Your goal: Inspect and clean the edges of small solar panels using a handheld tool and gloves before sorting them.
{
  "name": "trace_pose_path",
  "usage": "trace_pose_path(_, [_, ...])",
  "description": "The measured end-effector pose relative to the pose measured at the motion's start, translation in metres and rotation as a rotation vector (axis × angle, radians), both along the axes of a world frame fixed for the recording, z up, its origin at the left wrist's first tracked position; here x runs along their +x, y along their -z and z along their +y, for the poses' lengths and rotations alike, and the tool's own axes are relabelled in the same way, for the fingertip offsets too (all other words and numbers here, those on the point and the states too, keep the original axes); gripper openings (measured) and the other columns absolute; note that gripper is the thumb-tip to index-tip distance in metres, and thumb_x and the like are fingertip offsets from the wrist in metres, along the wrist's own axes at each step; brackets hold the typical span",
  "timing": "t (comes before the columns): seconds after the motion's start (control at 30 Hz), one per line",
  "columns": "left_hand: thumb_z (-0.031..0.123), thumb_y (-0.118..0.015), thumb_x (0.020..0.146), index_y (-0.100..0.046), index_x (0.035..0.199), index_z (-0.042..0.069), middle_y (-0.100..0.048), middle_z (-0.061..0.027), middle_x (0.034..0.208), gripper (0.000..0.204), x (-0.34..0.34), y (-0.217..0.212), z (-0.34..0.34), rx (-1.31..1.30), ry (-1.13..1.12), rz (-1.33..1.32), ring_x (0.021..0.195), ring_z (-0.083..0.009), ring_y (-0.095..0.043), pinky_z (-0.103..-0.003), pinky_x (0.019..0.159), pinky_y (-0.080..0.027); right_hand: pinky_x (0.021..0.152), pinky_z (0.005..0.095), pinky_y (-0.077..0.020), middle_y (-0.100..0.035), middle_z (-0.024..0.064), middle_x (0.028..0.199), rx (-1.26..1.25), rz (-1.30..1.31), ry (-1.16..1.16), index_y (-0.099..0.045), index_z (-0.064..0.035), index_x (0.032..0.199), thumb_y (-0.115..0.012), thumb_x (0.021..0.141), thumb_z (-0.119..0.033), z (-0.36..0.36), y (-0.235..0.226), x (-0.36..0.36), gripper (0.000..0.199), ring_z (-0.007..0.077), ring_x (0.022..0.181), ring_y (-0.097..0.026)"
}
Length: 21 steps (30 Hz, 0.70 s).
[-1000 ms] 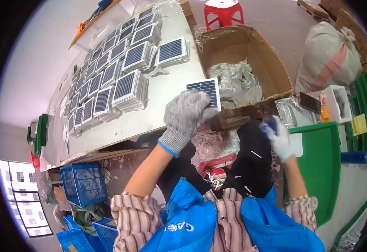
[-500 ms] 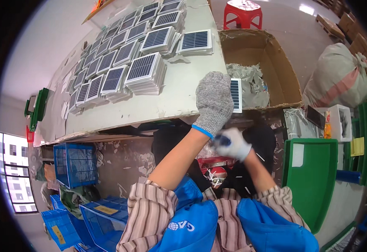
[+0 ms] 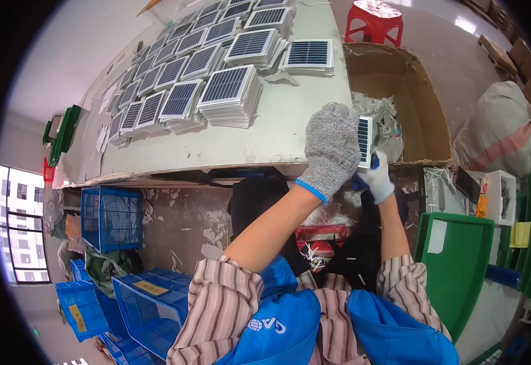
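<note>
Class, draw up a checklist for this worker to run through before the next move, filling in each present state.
1. Panel held by the gloved left hand: ok.
2. Right hand gloved: ok, white glove.
3. Working end of the blue item in the right hand away from the left fingers: cannot tell, mostly hidden.
4. Box with room for more scraps: ok, only partly filled.
5. Floor free of litter: not ok, pale bits lie on it.
</note>
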<state>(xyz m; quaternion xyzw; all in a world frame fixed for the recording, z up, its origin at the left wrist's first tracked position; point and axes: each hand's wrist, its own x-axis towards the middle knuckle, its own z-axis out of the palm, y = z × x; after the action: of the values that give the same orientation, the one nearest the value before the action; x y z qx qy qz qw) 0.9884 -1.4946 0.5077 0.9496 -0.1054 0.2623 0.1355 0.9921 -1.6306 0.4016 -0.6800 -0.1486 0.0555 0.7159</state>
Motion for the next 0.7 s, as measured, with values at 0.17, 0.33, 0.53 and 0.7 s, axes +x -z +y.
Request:
trace_pose_path(0.17, [0.019, -0.056, 0.08, -0.06, 0.106, 0.008, -0.056, -0.0137, 0.093, 0.029, -0.001, 0.001, 0.003, 0.065, -0.041, 0.052, 0.093, -0.0317, -0.054, -0.045, 0.079, -0.044, 0.067, 0.0263, -0.0485, -0.064, 0.0013, 0.081, -0.249, 0.034, -0.349, -0.06, -0.0019, 0.092, -0.073, 0.071, -0.009, 0.016, 0.016, -0.091, 0.025, 0.0101, 0.071, -0.059])
trace_pose_path(0.33, [0.024, -0.055, 0.084, -0.059, 0.109, 0.008, -0.056, -0.0125, 0.095, 0.03, -0.003, 0.005, 0.005, 0.065, -0.072, -0.089, 0.096, -0.0304, -0.053, -0.045, 0.079, -0.044, 0.076, 0.0329, -0.0507, -0.063, 0.0099, 0.099, -0.114, -0.122, 0.572, -0.043, -0.0034, 0.123, -0.06, 0.081, 0.002, 0.044, 0.015, -0.048, 0.046, 0.0181, 0.08, -0.063])
trace_pose_path(0.53, [0.022, -0.058, 0.08, -0.06, 0.108, 0.007, -0.057, -0.0118, 0.095, 0.032, 0.009, 0.002, -0.004, 0.115, -0.003, -0.017, 0.095, -0.0298, -0.054, -0.044, 0.08, -0.044, 0.092, 0.0385, -0.0456, -0.057, 0.0109, 0.12, 0.358, -0.083, 0.274, -0.043, -0.0047, 0.128, -0.052, 0.092, -0.012, 0.057, 0.073, 0.051, 0.038, 0.0277, 0.108, -0.057])
trace_pose_path(0.7, [0.023, -0.061, 0.08, -0.06, 0.109, 0.008, -0.058, -0.0124, 0.099, 0.034, -0.002, -0.004, 0.009, -0.014, 0.291, 0.064, 0.097, -0.0291, -0.055, -0.043, 0.084, -0.044, 0.101, 0.0382, -0.0406, -0.051, 0.0098, 0.125, 0.848, 0.67, 0.151, -0.043, -0.0104, 0.132, -0.033, 0.099, -0.045, 0.063, -0.003, 0.036, 0.049, 0.0247, 0.117, -0.048])
